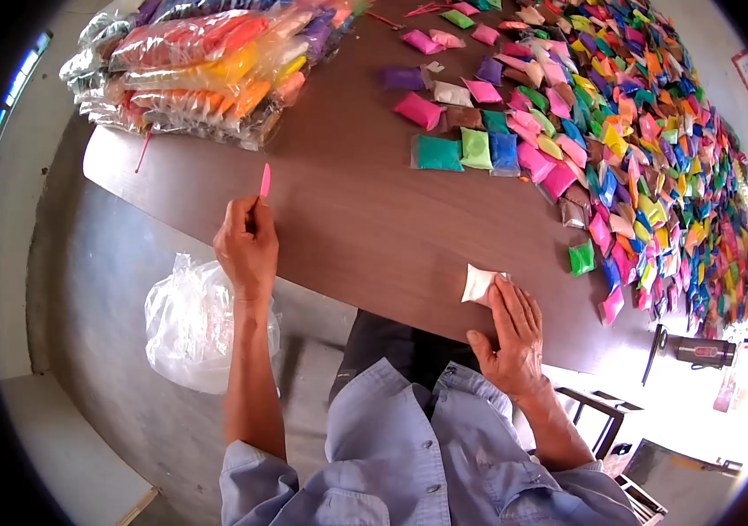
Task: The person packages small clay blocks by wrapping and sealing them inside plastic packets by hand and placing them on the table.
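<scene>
My left hand (248,238) is closed round the lower end of a thin pink stick-like tool (266,179), which points up over the table's near edge. Resting on the brown table (365,228), my right hand (514,337) has its fingertips on a small white packet (479,284); the thumb is spread away from the fingers. Beyond it lie a teal packet (438,153), a light green packet (475,148) and a blue packet (504,153), side by side.
A large heap of small coloured packets (645,131) covers the right side of the table. Stacked clear bags of coloured packets (198,79) stand at the back left. Below the table's edge is a clear plastic bag (185,329). A dark cylindrical object (705,351) is at the right.
</scene>
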A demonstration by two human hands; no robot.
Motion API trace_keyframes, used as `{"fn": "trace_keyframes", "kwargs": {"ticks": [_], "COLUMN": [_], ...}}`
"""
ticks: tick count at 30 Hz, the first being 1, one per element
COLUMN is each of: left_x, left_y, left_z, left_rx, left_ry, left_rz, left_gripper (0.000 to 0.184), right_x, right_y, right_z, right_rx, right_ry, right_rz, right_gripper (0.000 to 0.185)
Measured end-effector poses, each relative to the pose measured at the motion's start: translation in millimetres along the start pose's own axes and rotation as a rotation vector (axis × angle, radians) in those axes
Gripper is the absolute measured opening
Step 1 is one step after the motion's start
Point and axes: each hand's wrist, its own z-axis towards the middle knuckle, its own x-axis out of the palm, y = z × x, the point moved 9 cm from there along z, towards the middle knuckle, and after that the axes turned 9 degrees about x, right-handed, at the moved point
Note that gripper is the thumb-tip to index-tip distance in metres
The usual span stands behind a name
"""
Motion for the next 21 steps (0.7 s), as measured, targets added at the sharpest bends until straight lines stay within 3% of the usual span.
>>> {"fn": "trace_keyframes", "kwargs": {"ticks": [3,10,21], "left_x": [-0.4,-0.4,-4.5], "left_y": [-3.1,-2.4,-7.6], "left_z": [2.9,3.9,1.2], "left_rx": [0.042,0.024,0.109], "left_ry": [-0.017,0.012,-0.075], "left_rz": [0.05,0.012,0.067], "left_gripper": [0.009,0.007,0.009], "right_x": [2.6,4.4,31.9], "right_y": [-5.2,15.3,86.1], "right_z": [1.0,23.9,111.8], "right_rx": [-0.009,-0.02,-0.144], "right_ry": [0.038,0.004,-0.095], "right_rz": [-0.017,0.069,0.06], "right_gripper": [0.065,0.054,0.051]}}
